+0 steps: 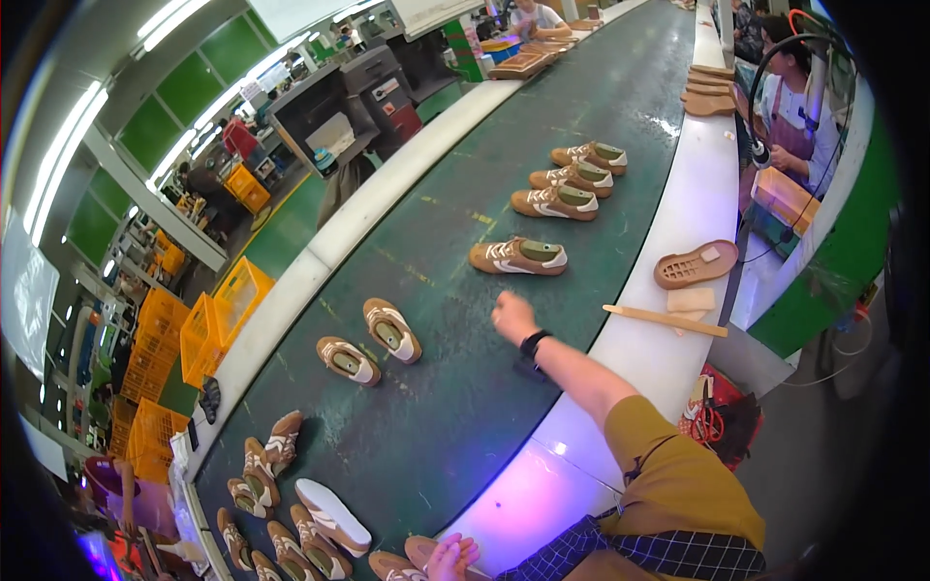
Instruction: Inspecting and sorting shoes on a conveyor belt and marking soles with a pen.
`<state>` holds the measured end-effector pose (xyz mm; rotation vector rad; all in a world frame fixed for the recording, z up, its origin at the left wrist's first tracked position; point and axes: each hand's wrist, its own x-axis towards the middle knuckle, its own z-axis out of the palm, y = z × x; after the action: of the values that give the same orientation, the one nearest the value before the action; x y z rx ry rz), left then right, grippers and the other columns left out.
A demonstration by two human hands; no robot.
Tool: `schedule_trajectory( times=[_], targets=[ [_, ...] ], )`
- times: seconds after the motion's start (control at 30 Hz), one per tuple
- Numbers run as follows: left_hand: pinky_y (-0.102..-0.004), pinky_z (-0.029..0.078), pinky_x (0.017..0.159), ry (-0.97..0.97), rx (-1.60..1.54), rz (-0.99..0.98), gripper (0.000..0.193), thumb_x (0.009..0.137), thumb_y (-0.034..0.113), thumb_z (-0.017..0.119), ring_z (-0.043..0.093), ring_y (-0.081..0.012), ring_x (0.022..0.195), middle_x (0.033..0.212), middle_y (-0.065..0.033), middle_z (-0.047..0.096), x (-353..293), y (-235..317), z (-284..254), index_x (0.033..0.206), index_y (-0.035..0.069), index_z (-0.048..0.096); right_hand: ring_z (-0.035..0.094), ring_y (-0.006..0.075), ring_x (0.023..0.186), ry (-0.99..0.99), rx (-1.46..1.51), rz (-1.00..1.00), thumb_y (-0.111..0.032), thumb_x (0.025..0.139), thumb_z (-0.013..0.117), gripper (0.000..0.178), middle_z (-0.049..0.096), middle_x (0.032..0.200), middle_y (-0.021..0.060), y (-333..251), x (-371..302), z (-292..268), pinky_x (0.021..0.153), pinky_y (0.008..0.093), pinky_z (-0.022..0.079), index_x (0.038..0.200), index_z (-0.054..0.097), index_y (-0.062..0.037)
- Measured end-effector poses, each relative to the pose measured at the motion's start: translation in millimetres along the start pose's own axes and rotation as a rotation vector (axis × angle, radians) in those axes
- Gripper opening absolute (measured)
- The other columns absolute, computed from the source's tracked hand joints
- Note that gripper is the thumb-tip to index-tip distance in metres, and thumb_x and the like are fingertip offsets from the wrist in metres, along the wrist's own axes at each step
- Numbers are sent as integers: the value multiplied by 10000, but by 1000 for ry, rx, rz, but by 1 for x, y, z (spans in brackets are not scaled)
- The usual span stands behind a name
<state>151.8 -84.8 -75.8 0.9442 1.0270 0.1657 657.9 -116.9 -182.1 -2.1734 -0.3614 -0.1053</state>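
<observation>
My right hand (513,318) reaches over the green conveyor belt (465,387), fingers curled in, with nothing visible in it. A dark band circles that wrist. Just beyond the hand lies a brown sneaker (520,257) with white stripes and a green insole; a small gap separates them. My left hand (452,559) is low at the bottom edge, fingers loosely bent and apart, partly cut off. Right beside it are brown sneakers (395,567); whether it touches them I cannot tell. Two more sneakers, one of them a brown shoe (391,330), stand mid-belt, left of my right hand.
Several sneakers (569,179) line the belt farther up, and more cluster at lower left, one white sole (332,516) turned up. On the white ledge (620,387) lie a tan shoe sole (696,264) and a flat stick (665,321). Yellow crates (201,339) stand left; a co-worker (790,116) sits right.
</observation>
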Motion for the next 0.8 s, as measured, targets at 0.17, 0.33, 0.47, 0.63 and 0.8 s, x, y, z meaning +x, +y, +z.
schedule_trajectory(
  times=[0.17, 0.33, 0.47, 0.63, 0.8],
  targets=[
    [-335, 492, 831, 109, 268, 150, 377, 913, 200, 568, 613, -239, 968, 1028, -159, 637, 5, -6, -44, 1203, -32, 505, 521, 379, 1065, 277, -276, -182, -102, 705, 611, 355, 534, 1147, 219, 44, 103, -47, 898, 470, 417, 1036, 542, 4],
    [-490, 408, 939, 217, 396, 111, 395, 912, 280, 545, 536, -334, 1108, 1032, -189, 636, 48, -7, -56, 1169, -15, 484, 510, 322, 1121, -179, -533, 107, -187, 724, 650, 415, 567, 1168, 137, 63, 131, -65, 966, 463, 383, 1114, 557, -79],
    [-471, 417, 916, 173, 532, 281, 453, 857, 300, 602, 539, -322, 1077, 1030, -179, 621, 60, 8, -38, 1169, -7, 485, 523, 277, 1104, -425, -652, 211, -267, 591, 768, 403, 675, 995, 58, 35, 145, -81, 902, 427, 433, 958, 692, -118],
    [-448, 427, 886, 123, 687, 475, 532, 788, 325, 674, 541, -308, 1038, 1027, -167, 603, 65, 20, -11, 1168, 2, 487, 585, 287, 1014, -261, -586, 166, -277, 455, 774, 417, 685, 936, 125, 35, 115, -77, 789, 372, 504, 808, 713, -63],
    [-425, 438, 856, 229, 834, 549, 618, 720, 350, 745, 544, -293, 1000, 1024, -155, 585, 4, -20, -18, 1168, 12, 488, 658, 336, 738, -313, -101, 228, -341, 440, 755, 464, 662, 780, 231, 28, 52, -79, 685, 355, 531, 702, 677, 34]
  ],
)
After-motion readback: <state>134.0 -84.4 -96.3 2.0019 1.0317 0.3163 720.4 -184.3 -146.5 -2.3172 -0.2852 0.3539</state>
